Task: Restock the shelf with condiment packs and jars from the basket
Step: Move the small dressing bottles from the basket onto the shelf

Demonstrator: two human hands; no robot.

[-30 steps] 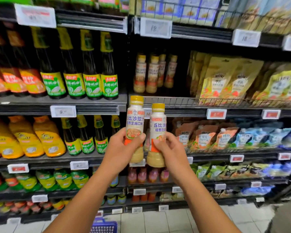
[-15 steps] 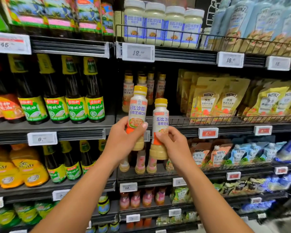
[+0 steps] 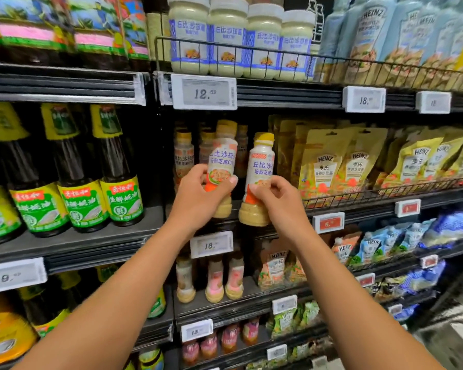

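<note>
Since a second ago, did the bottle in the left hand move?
Yes, up. The left bottle hung below the shelf edge; now it stands level with the shelved bottles.

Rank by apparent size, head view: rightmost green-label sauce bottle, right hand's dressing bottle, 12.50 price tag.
Largest to smallest:
green-label sauce bottle
dressing bottle, held nearer the camera, so unsure
12.50 price tag

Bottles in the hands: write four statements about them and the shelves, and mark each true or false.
1. The left hand grips the left bottle, the right hand the right bottle. True.
2. Both bottles have red caps. False: they are yellow.
3. Jars stand on the top shelf. True.
4. The pouches sit left of the bottles. False: they sit to the right.
</note>
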